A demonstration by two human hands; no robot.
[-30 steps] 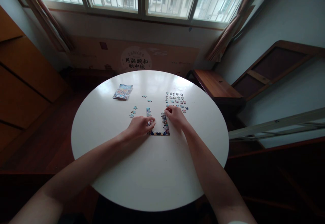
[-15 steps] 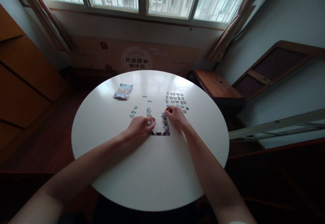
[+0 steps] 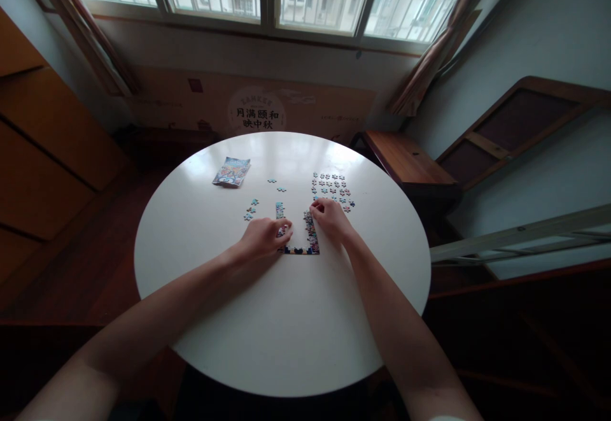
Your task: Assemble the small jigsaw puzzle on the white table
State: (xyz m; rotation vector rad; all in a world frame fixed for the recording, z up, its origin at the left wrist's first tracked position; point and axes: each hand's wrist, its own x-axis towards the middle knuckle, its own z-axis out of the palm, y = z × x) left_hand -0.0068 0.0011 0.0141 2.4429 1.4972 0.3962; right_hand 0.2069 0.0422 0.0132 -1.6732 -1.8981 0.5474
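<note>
A partly joined jigsaw puzzle lies on the white table, forming a U with a dark blue bottom strip (image 3: 301, 251), a left column (image 3: 279, 207) and a right column (image 3: 312, 236). My left hand (image 3: 265, 236) rests over the left column and covers part of it. Its fingers are bent, with a gap between thumb and fingers where puzzle shows, and I see nothing held there. At the top end of the right column my right hand (image 3: 329, 214) pinches a puzzle piece, mostly hidden by the fingertips.
Loose puzzle pieces (image 3: 329, 184) stand in rows beyond my right hand. Several more pieces (image 3: 251, 209) lie to the left, and two others (image 3: 277, 185) farther back. A colourful printed packet (image 3: 231, 172) sits at the far left of the round table (image 3: 286, 332).
</note>
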